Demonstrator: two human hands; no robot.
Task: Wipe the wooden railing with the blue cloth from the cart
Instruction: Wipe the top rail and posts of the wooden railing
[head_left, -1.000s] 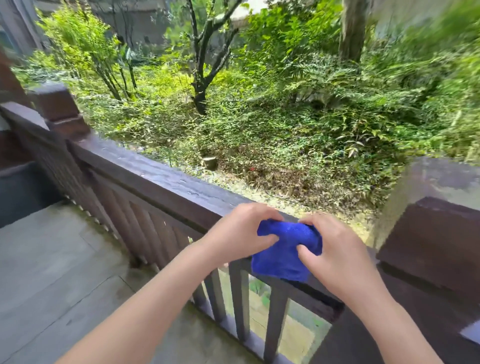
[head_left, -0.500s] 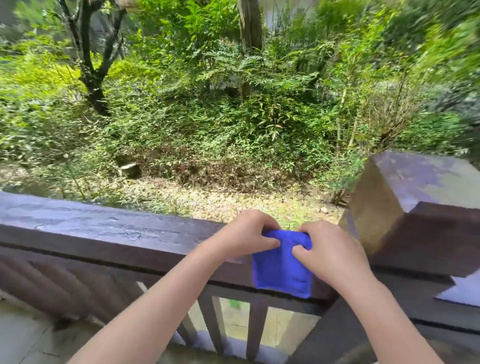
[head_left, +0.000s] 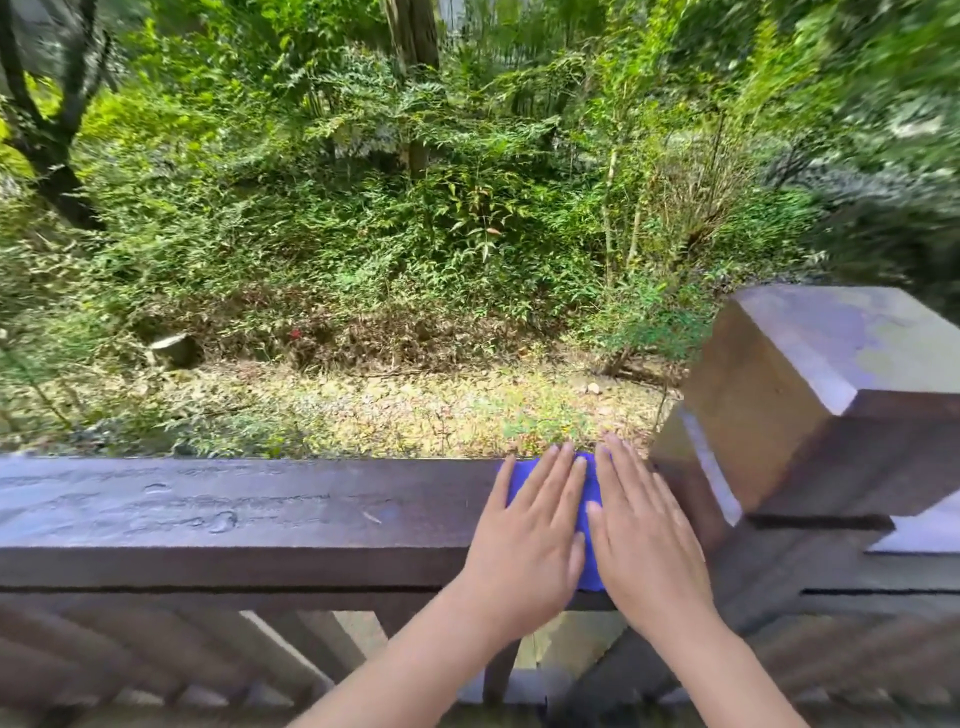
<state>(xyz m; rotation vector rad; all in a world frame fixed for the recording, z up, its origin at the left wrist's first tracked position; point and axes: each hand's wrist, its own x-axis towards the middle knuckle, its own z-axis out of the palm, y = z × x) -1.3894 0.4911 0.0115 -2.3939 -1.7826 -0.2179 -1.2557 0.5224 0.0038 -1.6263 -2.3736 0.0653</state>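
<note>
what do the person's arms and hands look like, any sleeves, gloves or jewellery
Both forearms are bare up to the bottom edge of the picture, with no sleeves showing. The left hand and right hand wear no gloves, and no rings, watch or bracelet show on the fingers or wrists. The fingernails look short and unpainted.

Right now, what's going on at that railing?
A person has both hands flat on the blue cloth, pressing it onto the top of the wooden railing. The left hand and right hand lie side by side, next to the corner post. The cloth drapes a little over the near edge. The long stretch of rail to the left lies bare of hands and cloth.
</note>
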